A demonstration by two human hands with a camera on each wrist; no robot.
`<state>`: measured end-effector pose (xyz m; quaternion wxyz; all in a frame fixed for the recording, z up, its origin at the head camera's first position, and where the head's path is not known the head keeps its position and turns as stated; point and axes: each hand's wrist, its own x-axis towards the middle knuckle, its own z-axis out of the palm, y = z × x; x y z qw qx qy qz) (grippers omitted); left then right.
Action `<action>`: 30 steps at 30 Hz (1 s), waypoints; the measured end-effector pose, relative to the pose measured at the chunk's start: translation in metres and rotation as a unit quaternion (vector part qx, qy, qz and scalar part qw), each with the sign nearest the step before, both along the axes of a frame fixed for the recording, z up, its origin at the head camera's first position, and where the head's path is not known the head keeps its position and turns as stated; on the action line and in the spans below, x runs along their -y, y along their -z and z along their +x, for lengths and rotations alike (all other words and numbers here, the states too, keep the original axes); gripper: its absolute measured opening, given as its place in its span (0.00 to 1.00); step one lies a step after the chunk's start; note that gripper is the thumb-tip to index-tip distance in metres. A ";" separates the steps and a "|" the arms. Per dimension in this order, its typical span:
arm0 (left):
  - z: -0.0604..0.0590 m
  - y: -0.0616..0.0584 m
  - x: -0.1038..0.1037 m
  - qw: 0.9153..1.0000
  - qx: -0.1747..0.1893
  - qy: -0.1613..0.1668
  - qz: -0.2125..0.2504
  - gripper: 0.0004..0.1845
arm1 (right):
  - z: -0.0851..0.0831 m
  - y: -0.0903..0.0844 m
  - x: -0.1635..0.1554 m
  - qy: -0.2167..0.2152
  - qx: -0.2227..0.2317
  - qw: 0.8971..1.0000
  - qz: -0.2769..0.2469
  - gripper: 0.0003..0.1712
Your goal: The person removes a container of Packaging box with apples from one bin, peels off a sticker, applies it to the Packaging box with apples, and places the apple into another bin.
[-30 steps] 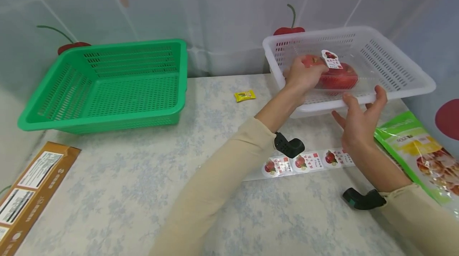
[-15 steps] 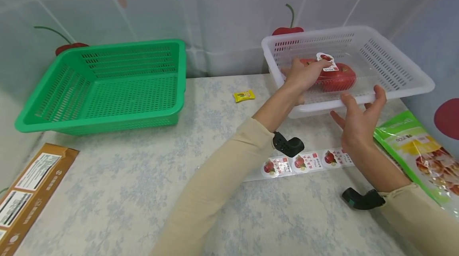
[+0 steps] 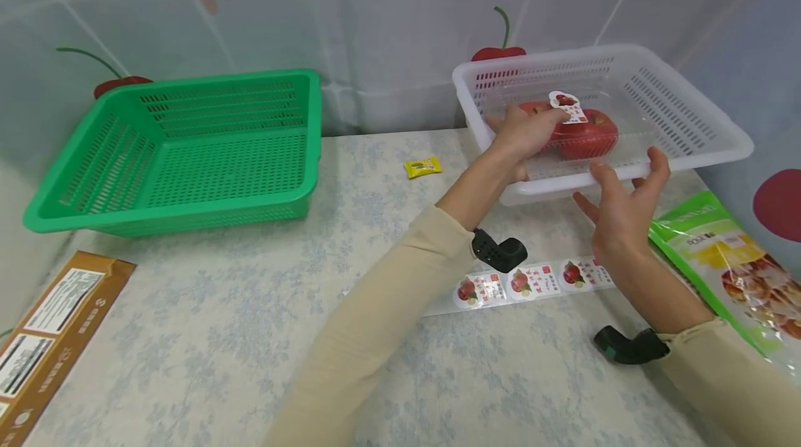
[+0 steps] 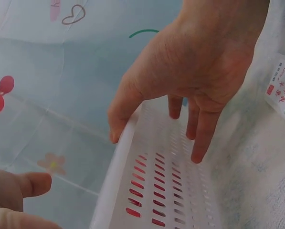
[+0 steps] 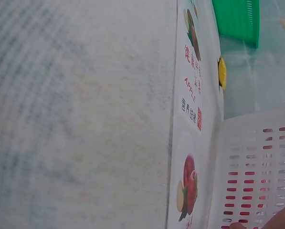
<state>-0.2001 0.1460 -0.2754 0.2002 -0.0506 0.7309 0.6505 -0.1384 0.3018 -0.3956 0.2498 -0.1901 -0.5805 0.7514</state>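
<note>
A clear pack of red apples [image 3: 585, 134] with a small apple sticker [image 3: 566, 106] on top lies in the white basket [image 3: 682, 162]. My left hand [image 3: 526, 131] reaches over the basket's near left corner and rests against the pack. In the left wrist view my left hand [image 4: 180, 95] hangs over the basket wall [image 4: 156, 191] with straight fingers and holds nothing. My right hand [image 3: 622, 200] is spread open at the basket's front rim, palm up towards it. Whether it touches the rim is unclear.
A green basket [image 3: 188, 148] stands at the back left. A yellow candy [image 3: 422, 167] lies between the baskets. A strip of apple stickers [image 3: 532, 283] lies under my forearms. A green snack bag [image 3: 726, 259] is at the right, a brown box [image 3: 50, 322] at the near left.
The apple pack has sunk a little lower into the white basket, and my left hand has drawn back slightly along it. My right hand stays by the front rim.
</note>
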 end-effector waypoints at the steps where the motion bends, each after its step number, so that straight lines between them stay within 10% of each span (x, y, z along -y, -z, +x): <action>1: 0.001 0.000 0.000 1.000 -0.015 0.000 -0.010 0.39 | 0.002 -0.007 0.006 0.002 0.007 1.000 -0.001 0.46; 12: 0.013 -0.006 0.013 0.998 -0.052 0.027 0.007 0.38 | 0.000 -0.010 0.004 -0.004 0.007 1.000 -0.014 0.46; 23: 0.031 0.000 0.043 0.989 -0.097 0.067 0.093 0.27 | 0.026 -0.059 0.029 -0.024 0.085 0.994 -0.070 0.47; 30: 0.033 0.002 0.091 0.975 -0.190 0.109 -0.022 0.26 | 0.051 -0.076 0.044 -0.130 0.107 0.979 -0.118 0.51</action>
